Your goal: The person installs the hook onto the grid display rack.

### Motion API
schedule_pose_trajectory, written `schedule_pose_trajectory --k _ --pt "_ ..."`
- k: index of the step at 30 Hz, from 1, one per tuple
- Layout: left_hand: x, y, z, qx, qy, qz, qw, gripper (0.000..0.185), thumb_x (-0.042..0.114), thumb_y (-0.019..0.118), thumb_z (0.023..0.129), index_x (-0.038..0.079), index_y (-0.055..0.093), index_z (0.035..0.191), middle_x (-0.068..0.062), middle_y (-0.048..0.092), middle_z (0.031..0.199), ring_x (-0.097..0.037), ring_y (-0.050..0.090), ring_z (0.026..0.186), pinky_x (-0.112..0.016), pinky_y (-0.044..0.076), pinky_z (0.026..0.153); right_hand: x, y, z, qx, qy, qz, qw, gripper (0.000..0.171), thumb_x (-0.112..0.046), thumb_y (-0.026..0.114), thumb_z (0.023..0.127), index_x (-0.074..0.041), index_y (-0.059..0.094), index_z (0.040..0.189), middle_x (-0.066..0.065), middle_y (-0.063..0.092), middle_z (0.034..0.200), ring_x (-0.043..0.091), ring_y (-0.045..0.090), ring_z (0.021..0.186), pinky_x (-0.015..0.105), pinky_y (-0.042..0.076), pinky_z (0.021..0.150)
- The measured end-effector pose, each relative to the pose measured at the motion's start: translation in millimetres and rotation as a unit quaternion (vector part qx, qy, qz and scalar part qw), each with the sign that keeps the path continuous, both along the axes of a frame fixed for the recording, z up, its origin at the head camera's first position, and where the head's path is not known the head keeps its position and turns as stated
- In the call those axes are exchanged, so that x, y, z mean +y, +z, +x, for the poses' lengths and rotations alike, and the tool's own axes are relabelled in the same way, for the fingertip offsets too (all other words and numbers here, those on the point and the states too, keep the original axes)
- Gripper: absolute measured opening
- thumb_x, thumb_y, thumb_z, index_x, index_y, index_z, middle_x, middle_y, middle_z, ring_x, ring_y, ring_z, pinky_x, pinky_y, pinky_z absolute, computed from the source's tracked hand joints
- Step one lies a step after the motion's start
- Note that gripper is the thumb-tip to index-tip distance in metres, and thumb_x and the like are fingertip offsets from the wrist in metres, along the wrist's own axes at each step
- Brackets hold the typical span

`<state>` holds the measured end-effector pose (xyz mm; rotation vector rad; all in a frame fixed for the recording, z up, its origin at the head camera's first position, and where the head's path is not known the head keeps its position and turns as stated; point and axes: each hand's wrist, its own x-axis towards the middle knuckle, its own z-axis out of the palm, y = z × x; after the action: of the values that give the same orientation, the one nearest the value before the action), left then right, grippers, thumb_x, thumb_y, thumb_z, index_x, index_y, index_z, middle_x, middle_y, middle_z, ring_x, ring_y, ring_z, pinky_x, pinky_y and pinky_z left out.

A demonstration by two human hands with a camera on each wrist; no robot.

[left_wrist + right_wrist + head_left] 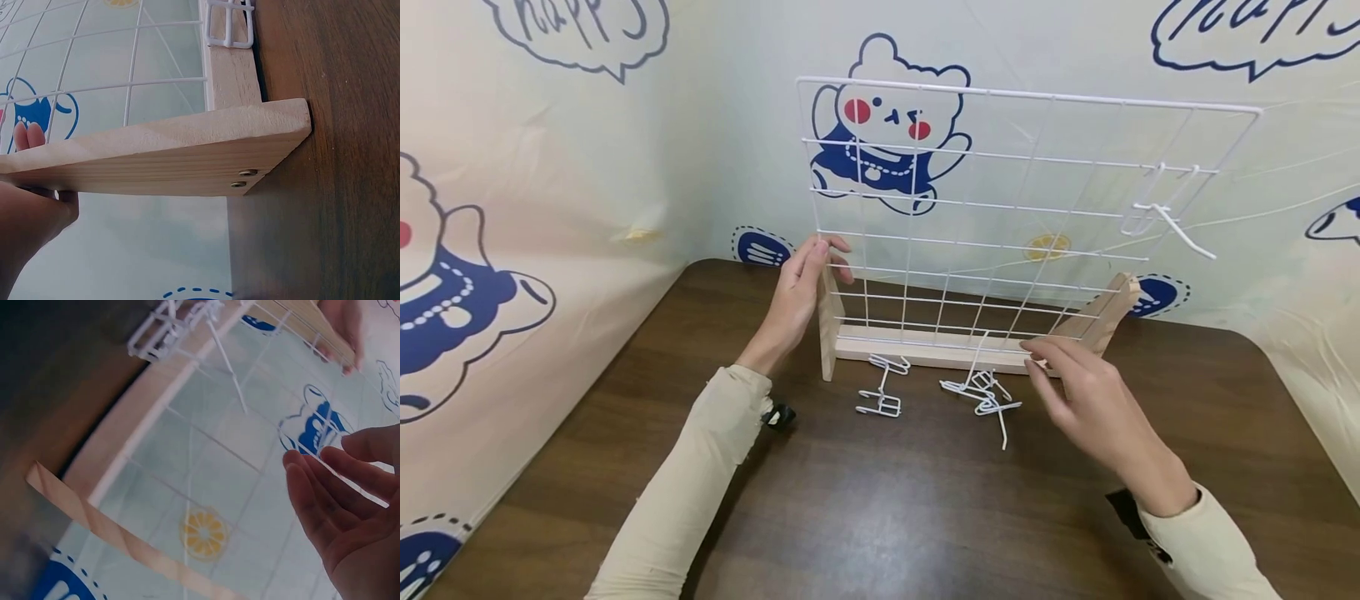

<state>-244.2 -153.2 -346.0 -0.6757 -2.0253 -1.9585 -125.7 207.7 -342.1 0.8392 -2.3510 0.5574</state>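
- My left hand [797, 296] grips the wire grid [1000, 217] by its wooden left post, upright on the desk [925, 500].
- My right hand [1086, 400], fingers relaxed, holds nothing; loose hooks [985, 393] lie just left, nearer it.

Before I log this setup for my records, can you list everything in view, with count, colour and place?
wire grid panel: one, white, upright in the wooden base at the back of the table.
wooden base: one, pale wood, a bar with two end feet, on the table under the panel.
hung hook: one, white, on the panel's upper right.
loose hooks: a small pile plus a separate cluster to its left, count unclear, white, on the table in front of the base.
table: one, dark brown wood.
backdrop: one, pale printed cloth with blue cartoon bears, behind and beside the table.
left hand: holds the panel's left edge, by the left foot.
right hand: fingers straight, holding nothing, just right of the loose hooks.
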Motion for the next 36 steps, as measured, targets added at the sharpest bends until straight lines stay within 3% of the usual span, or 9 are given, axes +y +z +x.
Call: schedule_pose_trajectory --k 8,11,13,16,21,24,31,36 --pt "6 -0.6 -1.2 -0.003 -0.001 -0.001 1.0 0.039 0.03 0.034 0.109 -0.001 0.056 0.118 -0.027 0.059 0.093 -0.031 0.06 0.09 -0.044 0.042 0.095 -8 -26.7 -3.8 -0.051 0.006 0.043 0.998 0.022 -0.006 0.069 0.089 -0.003 0.069 0.11 0.01 0.071 0.105 0.026 0.069 0.096 0.044 0.056 0.081" --pt "6 0.0 -0.5 -0.001 0.004 -0.003 1.0 0.039 0.03 0.034 0.109 -0.001 0.057 0.118 -0.024 0.061 0.091 -0.032 0.06 0.09 -0.043 0.042 0.093 -10 -30.1 -2.6 -0.092 -0.003 0.061 0.994 0.011 -0.008 0.07 0.089 -0.008 0.07 0.1 0.002 0.07 0.091 0.017 0.068 0.082 0.04 0.056 0.072" --pt "5 0.1 -0.3 0.001 0.01 -0.004 0.9999 0.04 0.031 0.034 0.109 0.0 0.057 0.118 -0.021 0.061 0.09 -0.032 0.06 0.09 -0.045 0.042 0.092 -12 -31.0 -1.7 -0.125 -0.006 0.076 0.989 0.004 -0.008 0.07 0.09 -0.011 0.069 0.092 -0.005 0.065 0.08 0.01 0.062 0.07 0.035 0.054 0.064" --pt "3 0.5 0.3 0.002 0.014 -0.003 0.9999 0.039 0.032 0.034 0.109 0.001 0.057 0.117 -0.019 0.061 0.089 -0.032 0.06 0.09 -0.048 0.041 0.094 -15 -33.4 -0.1 -0.177 0.004 0.104 0.979 0.012 -0.008 0.07 0.09 -0.014 0.065 0.082 -0.012 0.053 0.067 0.003 0.048 0.059 0.028 0.045 0.055" --pt "2 0.1 0.1 0.001 0.015 -0.004 0.9999 0.039 0.033 0.035 0.109 0.003 0.057 0.118 -0.021 0.061 0.091 -0.03 0.06 0.091 -0.048 0.04 0.096 -20 -40.6 2.3 -0.237 0.02 0.15 0.96 0.021 -0.008 0.074 0.087 -0.017 0.058 0.077 -0.013 0.045 0.063 0.002 0.042 0.055 0.024 0.039 0.051" --pt "3 -0.9 -0.6 0.001 0.02 -0.002 0.9998 0.039 0.034 0.034 0.109 0.003 0.057 0.118 -0.022 0.061 0.092 -0.029 0.061 0.09 -0.045 0.041 0.094 -20 -43.2 4.1 -0.244 0.014 0.171 0.954 0.024 -0.004 0.074 0.083 -0.017 0.056 0.076 -0.01 0.046 0.064 0.005 0.043 0.056 0.025 0.038 0.05" --pt "3 -1.9 -0.1 0.004 0.028 0.0 0.9996 0.038 0.034 0.034 0.109 0.005 0.058 0.117 -0.028 0.06 0.092 -0.027 0.062 0.087 -0.048 0.042 0.092 -18 -43.0 5.6 -0.24 0.003 0.181 0.954 0.027 0.008 0.064 0.076 -0.016 0.052 0.071 -0.007 0.044 0.063 0.009 0.041 0.057 0.026 0.036 0.049" --pt "4 -2.3 -0.5 0.01 0.031 0.0 0.9995 0.039 0.034 0.035 0.109 0.005 0.059 0.116 -0.026 0.061 0.09 -0.029 0.062 0.087 -0.047 0.042 0.091 -14 -41.7 6.5 -0.244 -0.032 0.184 0.952 0.033 0.01 0.061 0.072 -0.017 0.044 0.066 -0.005 0.04 0.061 0.012 0.039 0.055 0.029 0.032 0.046"
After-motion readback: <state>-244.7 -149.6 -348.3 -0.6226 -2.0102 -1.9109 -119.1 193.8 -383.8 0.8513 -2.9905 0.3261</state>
